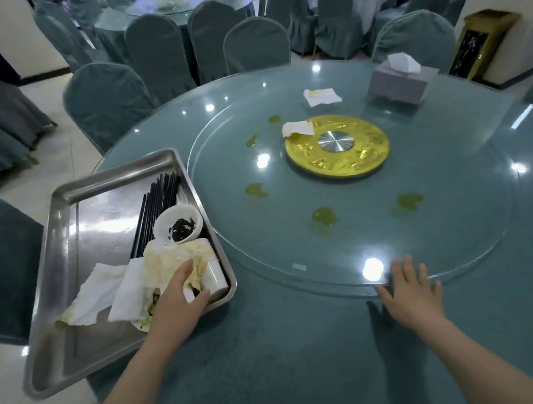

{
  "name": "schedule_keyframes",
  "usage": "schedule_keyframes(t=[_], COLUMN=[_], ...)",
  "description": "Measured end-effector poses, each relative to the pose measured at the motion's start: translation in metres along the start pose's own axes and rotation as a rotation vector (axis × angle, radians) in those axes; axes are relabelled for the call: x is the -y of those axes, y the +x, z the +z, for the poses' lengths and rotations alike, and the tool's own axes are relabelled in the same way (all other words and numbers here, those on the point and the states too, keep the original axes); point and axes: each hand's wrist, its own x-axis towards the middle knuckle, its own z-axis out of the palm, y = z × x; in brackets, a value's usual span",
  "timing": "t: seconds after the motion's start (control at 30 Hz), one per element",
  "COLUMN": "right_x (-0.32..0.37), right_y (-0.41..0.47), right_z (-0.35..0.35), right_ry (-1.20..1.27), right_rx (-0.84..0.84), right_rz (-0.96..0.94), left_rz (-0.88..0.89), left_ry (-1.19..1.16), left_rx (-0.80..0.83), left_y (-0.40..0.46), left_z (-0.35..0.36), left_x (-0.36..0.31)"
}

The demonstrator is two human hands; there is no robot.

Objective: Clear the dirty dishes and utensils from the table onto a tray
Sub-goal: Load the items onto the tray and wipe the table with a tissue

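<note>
- While the left hand point(182, 291) reaches into the near right corner of the tray point(64, 260), its fingers curl over a crumpled, yellow-stained napkin point(168, 261) and its thumb lies by the tray's rim; it seems to grip the napkin, though what sits beneath the palm is hidden.
- That tray is steel and sits at the table's point(293, 349) left edge, partly overhanging it.
- Black chopsticks point(155, 212) lie bundled in the tray, just beyond the left hand, running away from the person.
- A white bowl point(179, 226) with dark residue rests on the chopsticks' near ends, touching the stained napkin.
- White cups point(215, 273) lie on their sides against the tray's right wall, just right of the left hand's fingers.
- More white napkins point(102, 294) spread left of the hand, and a plate's edge with green scraps point(144, 322) peeks out beside the wrist.
- The right hand point(410, 288) lies flat, fingers straight and spread, holding nothing; its fingertips touch the near rim of the glass turntable point(463, 228).
- Two soiled tissues remain on the turntable, well apart from both hands: one point(296, 129) overlaps the gold disc point(337, 149) at the centre, the other point(321, 96) lies beyond it.
- Yellow-green spills point(255, 191) dot the glass between the disc and the hands.
- A grey tissue box point(401, 79) stands at the far right of the table.
- Covered chairs point(105, 100) ring the table.
</note>
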Motion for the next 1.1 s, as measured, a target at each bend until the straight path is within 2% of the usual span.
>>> schedule_keyframes(t=[0.23,0.37,0.47,0.6,0.67,0.97,1.03,1.1], right_x=[0.055,0.071,0.050,-0.024,-0.048,0.009,-0.004,-0.029], right_y=[-0.020,-0.019,-0.008,0.012,0.015,0.005,0.014,0.021], right_z=[0.009,0.003,-0.009,-0.017,-0.011,-0.011,-0.023,-0.027], right_ry=[0.047,0.053,0.090,0.041,0.005,-0.008,0.016,0.028], right_rx=[0.068,0.123,0.031,-0.005,0.019,-0.024,-0.066,-0.093], right_rz=[-0.015,-0.164,-0.230,0.016,0.008,-0.259,-0.228,-0.092], left_rz=[0.007,0.041,0.063,0.045,0.018,-0.004,-0.003,-0.002], left_ry=[0.021,0.024,0.042,0.051,0.022,0.083,0.080,0.083], left_rx=[0.011,0.046,0.071,0.091,0.123,0.162,0.170,0.176], left_y=[0.001,0.003,0.003,0.002,0.000,0.011,0.015,0.018], left_z=[0.015,0.027,0.037,0.049,0.054,0.064,0.068,0.073], left_x=[-0.020,-0.034,-0.042,-0.049,-0.052,-0.052,-0.052,-0.051])
